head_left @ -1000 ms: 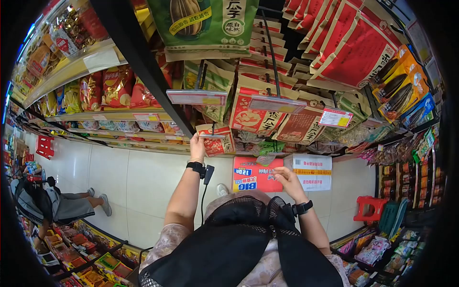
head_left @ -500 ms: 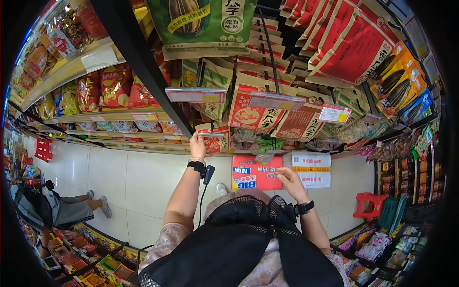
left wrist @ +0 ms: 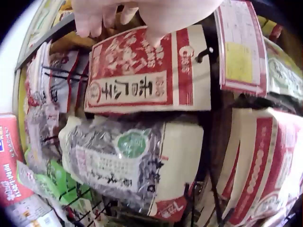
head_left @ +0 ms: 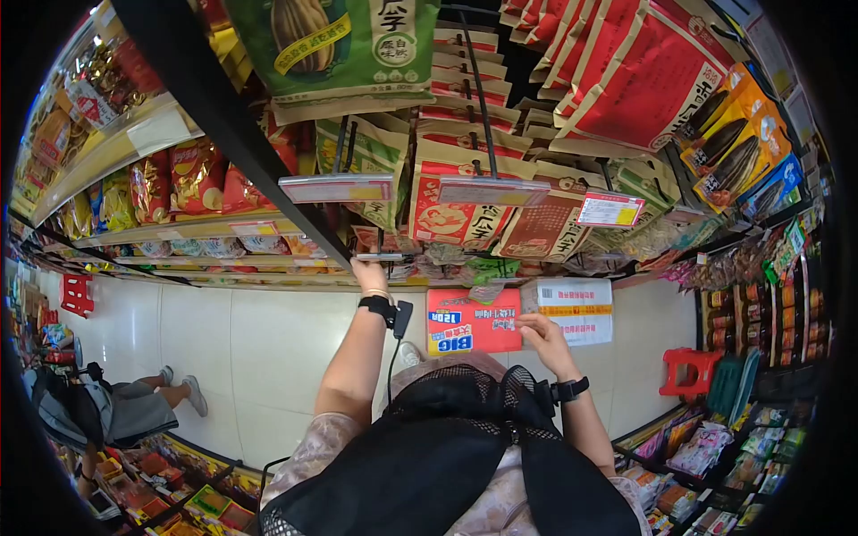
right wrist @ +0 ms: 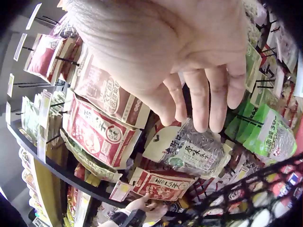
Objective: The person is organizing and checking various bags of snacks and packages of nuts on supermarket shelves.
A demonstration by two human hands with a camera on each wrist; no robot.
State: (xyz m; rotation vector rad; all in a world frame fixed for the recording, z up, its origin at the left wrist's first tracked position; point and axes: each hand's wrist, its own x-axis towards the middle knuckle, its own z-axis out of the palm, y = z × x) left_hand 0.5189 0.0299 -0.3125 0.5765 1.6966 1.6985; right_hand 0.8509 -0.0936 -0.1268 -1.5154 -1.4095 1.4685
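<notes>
My left hand [head_left: 369, 275] reaches to the lower hooks of a snack rack. In the left wrist view its thumb lies over the edge of a red-and-cream bag of melon seeds [left wrist: 137, 71], with the other fingertips showing beyond that edge. The bag hangs on a hook, mostly hidden behind a price tag [head_left: 380, 257] in the head view. Below it in the left wrist view hangs a clear-fronted seed bag [left wrist: 118, 156]. My right hand [head_left: 547, 344] hovers in front of my body, fingers loosely bent and holding nothing.
Larger red seed bags [head_left: 465, 210] and a green seed bag [head_left: 344, 54] hang above. A black post [head_left: 241, 134] stands left of my left hand. On the floor lie a red carton [head_left: 474, 330] and a white carton [head_left: 572, 299]. Another person [head_left: 134, 406] is at the left.
The small red seed bag, which faced up in view beside my left hand, has tipped back under its price tag. The head view has shifted slightly. My right hand stays about where it was.
</notes>
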